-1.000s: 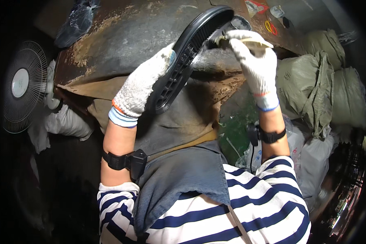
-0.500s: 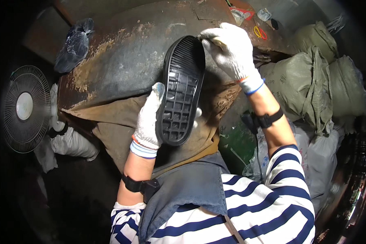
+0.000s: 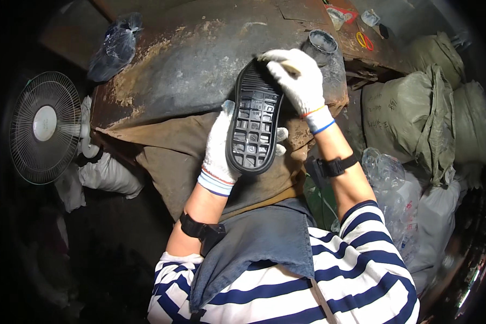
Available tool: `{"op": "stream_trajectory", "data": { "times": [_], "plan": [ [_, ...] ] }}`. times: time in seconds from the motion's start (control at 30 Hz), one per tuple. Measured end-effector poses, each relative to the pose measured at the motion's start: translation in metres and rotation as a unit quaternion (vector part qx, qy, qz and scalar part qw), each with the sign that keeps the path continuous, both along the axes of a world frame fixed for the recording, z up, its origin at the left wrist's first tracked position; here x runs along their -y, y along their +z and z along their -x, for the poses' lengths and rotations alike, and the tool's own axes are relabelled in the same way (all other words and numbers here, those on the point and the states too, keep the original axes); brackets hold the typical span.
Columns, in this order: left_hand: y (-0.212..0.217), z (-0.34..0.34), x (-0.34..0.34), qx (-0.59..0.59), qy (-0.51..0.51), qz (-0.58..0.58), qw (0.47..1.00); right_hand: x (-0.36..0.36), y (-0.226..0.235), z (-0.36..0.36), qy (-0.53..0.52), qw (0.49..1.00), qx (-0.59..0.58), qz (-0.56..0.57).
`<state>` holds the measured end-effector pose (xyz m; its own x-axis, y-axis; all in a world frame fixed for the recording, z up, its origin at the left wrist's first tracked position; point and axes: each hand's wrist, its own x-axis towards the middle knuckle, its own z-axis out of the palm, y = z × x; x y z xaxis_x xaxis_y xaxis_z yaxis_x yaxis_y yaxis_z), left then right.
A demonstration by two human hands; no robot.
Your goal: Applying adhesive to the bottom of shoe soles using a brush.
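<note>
Item: black shoe sole (image 3: pixel 254 127), tread up, held above the rusty desk (image 3: pixel 189 59).
Left hand (image 3: pixel 221 146): gloved, fingers wrapped under the heel end.
Right hand (image 3: pixel 297 81): fingers closed at the toe around a small tool, hard to identify.
Risk: the sole may slip, since only one hand supports it.

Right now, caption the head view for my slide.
Gloved left hand cradles black ridged rubber shoe sole; gloved right hand grips its toe.

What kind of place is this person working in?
Probably a small shoe-making or repair workshop: gloved hands hold a black rubber shoe sole over a stained, worn workbench, with a grey glue-smeared pot and stuffed green sacks nearby.
</note>
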<state>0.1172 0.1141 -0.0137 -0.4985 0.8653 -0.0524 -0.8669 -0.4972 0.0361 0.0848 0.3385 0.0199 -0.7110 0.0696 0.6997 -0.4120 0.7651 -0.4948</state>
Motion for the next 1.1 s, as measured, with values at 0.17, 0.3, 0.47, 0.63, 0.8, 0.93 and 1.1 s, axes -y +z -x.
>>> {"op": "stream_trajectory", "data": {
  "times": [0.17, 0.3, 0.47, 0.63, 0.8, 0.93, 1.1],
  "plan": [
    [-0.004, -0.001, 0.006, -0.003, 0.02, -0.018, 1.0, 0.002, 0.009, -0.017, 0.111, 0.98, 0.007, 0.162],
    [0.002, 0.0, -0.002, 0.009, -0.011, 0.005, 1.0, -0.014, -0.007, -0.003, 0.06, 0.951, 0.076, 0.293],
    [-0.011, 0.003, 0.015, -0.007, 0.023, -0.015, 1.0, 0.019, -0.005, -0.008, 0.171, 0.982, 0.019, 0.076],
    [-0.005, 0.002, 0.004, 0.003, 0.011, -0.038, 0.999, 0.0, -0.014, 0.017, 0.084, 0.942, 0.108, 0.306],
    [-0.014, 0.002, 0.012, -0.035, 0.051, -0.016, 0.998, 0.037, -0.002, -0.018, 0.236, 0.914, 0.176, 0.277],
    [0.003, -0.004, 0.005, -0.315, 0.17, 0.209, 0.91, 0.047, 0.012, -0.042, 0.247, 0.95, 0.125, 0.147],
    [-0.03, 0.03, 0.026, -0.043, 0.154, -0.023, 0.987, 0.068, 0.027, -0.07, 0.304, 0.946, 0.107, 0.029]
  ]
}}
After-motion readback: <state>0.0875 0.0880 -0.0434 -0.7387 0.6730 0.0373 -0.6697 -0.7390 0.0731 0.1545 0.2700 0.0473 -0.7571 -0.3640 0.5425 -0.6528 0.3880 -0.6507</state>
